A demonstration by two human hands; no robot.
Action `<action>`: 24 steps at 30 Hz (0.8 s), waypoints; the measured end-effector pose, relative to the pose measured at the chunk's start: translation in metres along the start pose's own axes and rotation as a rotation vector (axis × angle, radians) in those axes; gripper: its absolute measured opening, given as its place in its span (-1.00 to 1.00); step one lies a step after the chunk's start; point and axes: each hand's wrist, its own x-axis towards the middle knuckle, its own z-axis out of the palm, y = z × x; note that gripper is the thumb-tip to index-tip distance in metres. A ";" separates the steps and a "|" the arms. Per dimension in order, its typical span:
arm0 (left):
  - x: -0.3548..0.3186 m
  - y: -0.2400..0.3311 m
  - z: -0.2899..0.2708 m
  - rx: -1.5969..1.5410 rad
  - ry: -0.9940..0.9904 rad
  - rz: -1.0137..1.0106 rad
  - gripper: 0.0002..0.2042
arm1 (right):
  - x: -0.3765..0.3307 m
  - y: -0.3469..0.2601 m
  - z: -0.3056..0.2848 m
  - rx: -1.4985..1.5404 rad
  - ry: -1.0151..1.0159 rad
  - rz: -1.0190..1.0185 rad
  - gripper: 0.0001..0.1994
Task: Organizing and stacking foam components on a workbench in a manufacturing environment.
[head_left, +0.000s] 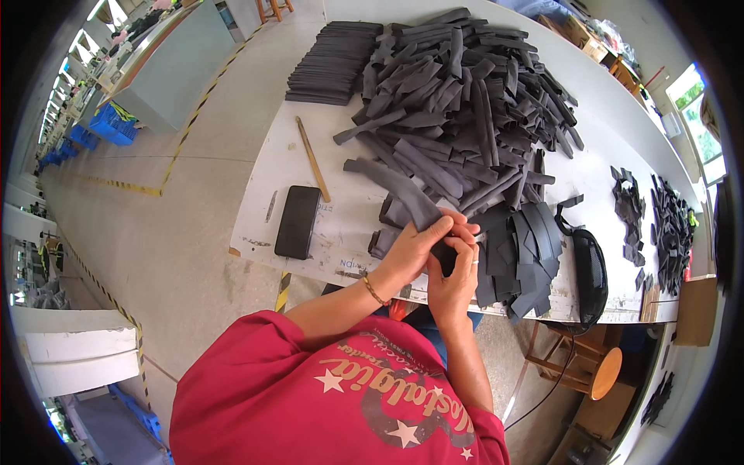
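Both hands meet at the table's front edge around one dark grey fabric strip (399, 186). My left hand (418, 246) pinches it near its lower end, and the rest of the strip stretches away to the upper left. My right hand (456, 273) is closed on the same end, its fingers bent in against the left ones. A small black part shows between the hands; its kind is hidden by the fingers. Folded grey pieces (384, 239) lie just beyond the left hand. To the right of the hands are overlapping flat dark pieces (523, 252).
A large loose heap of grey strips (473, 93) covers the far table, beside a neat stack (333, 66). A phone (297, 222) and a wooden stick (312, 159) lie left. A black corded object (590, 275) stands right. Stools (604, 373) are below the table.
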 end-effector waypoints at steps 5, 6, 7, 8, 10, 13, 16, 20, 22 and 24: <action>0.000 0.009 -0.008 -0.018 0.060 0.043 -0.80 | 0.009 -0.007 -0.003 -0.080 -0.066 -0.074 -0.66; 0.001 0.012 -0.012 -0.014 0.090 0.069 -0.80 | 0.004 -0.004 -0.007 -0.078 -0.070 -0.079 -0.66; -0.002 0.020 -0.007 0.030 0.116 0.089 -0.78 | -0.004 -0.001 -0.014 -0.069 -0.109 -0.077 -0.68; -0.003 0.018 -0.006 0.025 0.120 0.087 -0.78 | -0.009 0.000 -0.018 -0.060 -0.149 -0.074 -0.70; -0.003 0.013 -0.005 0.038 0.074 0.066 -0.74 | -0.006 0.001 -0.011 -0.047 -0.150 -0.075 -0.74; -0.013 0.002 -0.001 -0.051 0.087 0.002 -0.72 | 0.009 0.000 0.003 0.050 -0.175 -0.132 -0.77; -0.006 0.015 -0.007 0.046 0.063 0.000 -0.73 | 0.020 -0.014 0.002 0.036 -0.137 -0.112 -0.78; -0.005 0.020 -0.014 0.017 0.035 0.089 -0.76 | -0.004 -0.002 -0.016 0.027 -0.197 -0.042 -0.79; -0.007 0.004 -0.008 -0.117 0.084 0.021 -0.77 | 0.000 0.002 -0.011 0.014 -0.139 -0.114 -0.81; -0.014 -0.007 -0.002 -0.148 0.098 -0.024 -0.72 | 0.006 0.001 -0.005 0.079 -0.139 -0.107 -0.83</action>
